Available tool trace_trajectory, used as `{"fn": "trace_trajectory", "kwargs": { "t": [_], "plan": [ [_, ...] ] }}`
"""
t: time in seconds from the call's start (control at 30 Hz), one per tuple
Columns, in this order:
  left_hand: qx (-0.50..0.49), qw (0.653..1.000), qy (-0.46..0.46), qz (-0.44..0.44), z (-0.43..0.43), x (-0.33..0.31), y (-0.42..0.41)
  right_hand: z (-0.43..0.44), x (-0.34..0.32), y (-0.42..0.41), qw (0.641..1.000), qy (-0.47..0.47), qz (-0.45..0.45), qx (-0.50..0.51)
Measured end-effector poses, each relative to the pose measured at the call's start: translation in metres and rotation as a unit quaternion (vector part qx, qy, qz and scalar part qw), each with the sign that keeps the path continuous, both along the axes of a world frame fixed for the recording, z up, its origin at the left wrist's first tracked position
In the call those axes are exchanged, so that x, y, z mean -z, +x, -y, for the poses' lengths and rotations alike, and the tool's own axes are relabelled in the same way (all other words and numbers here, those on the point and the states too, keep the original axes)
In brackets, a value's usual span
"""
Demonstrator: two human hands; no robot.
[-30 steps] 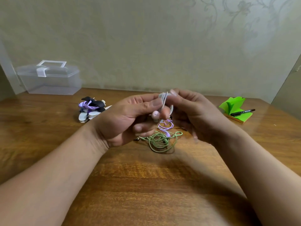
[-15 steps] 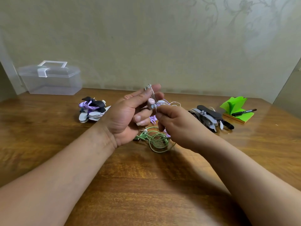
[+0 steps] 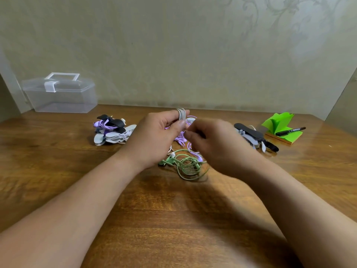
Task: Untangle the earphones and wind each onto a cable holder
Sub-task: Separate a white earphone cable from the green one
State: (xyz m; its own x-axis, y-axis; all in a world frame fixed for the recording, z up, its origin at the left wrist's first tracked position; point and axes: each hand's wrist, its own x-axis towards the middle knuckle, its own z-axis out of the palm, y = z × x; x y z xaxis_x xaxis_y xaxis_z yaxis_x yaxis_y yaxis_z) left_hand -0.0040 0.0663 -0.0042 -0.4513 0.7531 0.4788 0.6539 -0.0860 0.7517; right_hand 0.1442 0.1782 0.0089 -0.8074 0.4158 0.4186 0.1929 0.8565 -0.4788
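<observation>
My left hand holds a cable holder with white earphone cable wound in several turns at its fingertips, thumb pressed against it. My right hand, blurred, pinches the loose end of that cable just right of the coil. Under both hands lie a purple earphone tangle and a coiled green earphone on the wooden table.
A pile of wound earphones on holders sits at the left. Spare black and grey cable holders lie at the right. A green sticky-note pad with a black marker is far right. A clear plastic box stands back left.
More turns of white cable are on the holder in my left hand. My right hand circled down and right around it, uncovering the spare holders.
</observation>
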Motion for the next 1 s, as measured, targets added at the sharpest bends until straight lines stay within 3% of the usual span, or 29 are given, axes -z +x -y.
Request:
{"fn": "trace_trajectory", "kwargs": {
  "t": [0.17,0.3,0.47,0.57,0.73,0.8,0.87,1.0],
  "plan": [
    [0.084,0.988,-0.095,-0.093,0.007,-0.005,0.004,-0.012,-0.014,0.011,0.993,-0.07,-0.098,-0.011],
    [0.127,0.983,-0.127,-0.032,0.009,-0.009,0.006,-0.015,-0.016,0.014,0.988,-0.093,-0.113,-0.053],
    [0.201,0.97,-0.117,0.072,0.01,-0.01,0.016,-0.021,-0.019,0.016,0.967,-0.189,-0.136,-0.099],
    [0.206,0.968,-0.114,0.092,0.008,-0.01,0.021,-0.02,-0.018,0.016,0.956,-0.238,-0.122,-0.12],
    [0.175,0.974,-0.094,0.114,0.005,-0.007,0.021,-0.035,-0.02,0.017,0.953,-0.274,-0.125,-0.032],
    [0.155,0.978,-0.08,0.117,0.004,-0.004,0.013,-0.043,-0.024,0.024,0.977,-0.196,-0.064,0.054],
    [0.145,0.979,-0.073,0.127,0.004,-0.003,0.009,-0.05,-0.024,0.028,0.987,-0.063,0.062,0.135],
    [0.148,0.98,-0.088,0.102,0.004,-0.002,0.014,-0.056,-0.018,0.029,0.95,0.058,0.232,0.199]
  ]
}}
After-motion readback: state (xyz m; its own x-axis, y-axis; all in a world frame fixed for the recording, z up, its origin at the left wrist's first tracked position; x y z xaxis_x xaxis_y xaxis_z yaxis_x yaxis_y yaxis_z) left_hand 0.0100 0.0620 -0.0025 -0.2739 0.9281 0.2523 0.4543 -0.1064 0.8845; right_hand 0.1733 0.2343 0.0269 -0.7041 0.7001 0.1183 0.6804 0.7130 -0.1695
